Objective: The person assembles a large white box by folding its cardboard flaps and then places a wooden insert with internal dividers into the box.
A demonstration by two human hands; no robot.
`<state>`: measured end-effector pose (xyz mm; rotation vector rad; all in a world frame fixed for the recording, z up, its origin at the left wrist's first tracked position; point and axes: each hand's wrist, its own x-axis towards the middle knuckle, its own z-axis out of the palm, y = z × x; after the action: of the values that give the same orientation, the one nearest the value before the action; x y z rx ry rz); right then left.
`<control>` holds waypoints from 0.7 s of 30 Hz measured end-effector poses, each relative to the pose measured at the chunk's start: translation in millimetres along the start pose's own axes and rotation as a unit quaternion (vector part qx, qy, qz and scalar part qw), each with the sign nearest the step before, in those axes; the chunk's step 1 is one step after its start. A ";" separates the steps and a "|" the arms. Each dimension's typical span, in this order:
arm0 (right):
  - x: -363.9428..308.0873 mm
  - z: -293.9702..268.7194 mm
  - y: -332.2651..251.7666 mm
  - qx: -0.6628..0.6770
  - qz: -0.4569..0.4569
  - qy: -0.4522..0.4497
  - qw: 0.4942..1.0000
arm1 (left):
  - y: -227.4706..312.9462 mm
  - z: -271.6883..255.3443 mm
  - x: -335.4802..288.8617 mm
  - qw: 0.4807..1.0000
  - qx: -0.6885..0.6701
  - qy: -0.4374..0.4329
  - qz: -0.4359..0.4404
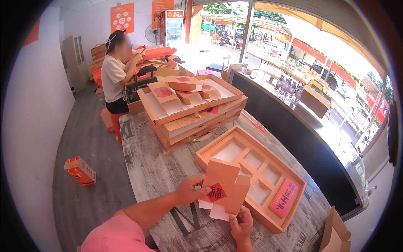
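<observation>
You hold one small kraft carton [222, 174], a red diamond label [217, 192] on its face, in front of you above the table edge, overlapping the near side of the divided tray in view. Your left hand [191, 190] grips its left edge, thumb on the face next to the label; your right hand [242, 227] pinches the lower right corner, beside two pale flaps that hang loose. For a clean fold, support the panel lightly with your left fingers and press each flap right along its crease; thin card like this will probably buckle if squeezed mid-panel.

Just beyond lies one divided kraft tray [266, 218]. One red packet [284, 198] fills its near right compartment; at least four others show pale floors, and your carton hides too much for a full count. Both lie over one grey wood-print table [176, 157].

Farther back stands one stack of large kraft boxes [166, 138], at least three layers, with at least four small cartons on top. Past it sits one person [115, 75] on a red stool. One orange carton [79, 170] stands on the floor to your left; several clear bottles [287, 90] crowd the counter to your right, too bunched to count.
</observation>
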<state>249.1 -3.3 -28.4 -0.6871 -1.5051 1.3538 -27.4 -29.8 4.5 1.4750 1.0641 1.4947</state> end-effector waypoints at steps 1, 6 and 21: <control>-0.5 -1.8 2.3 -0.002 0.009 -0.007 1.000 | -3.9 -3.3 -0.5 1.000 -0.026 0.015 -0.010; -1.3 -3.3 5.2 0.013 0.012 -0.019 1.000 | 10.0 -12.9 3.5 0.985 -0.128 0.115 0.010; 0.5 -3.0 4.7 -0.052 0.006 -0.056 0.997 | 106.9 -282.8 64.8 0.851 0.158 0.499 0.040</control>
<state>250.7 -0.5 -33.0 -0.6970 -1.6727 1.3495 -308.7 -20.4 132.5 0.8684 1.9319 2.3116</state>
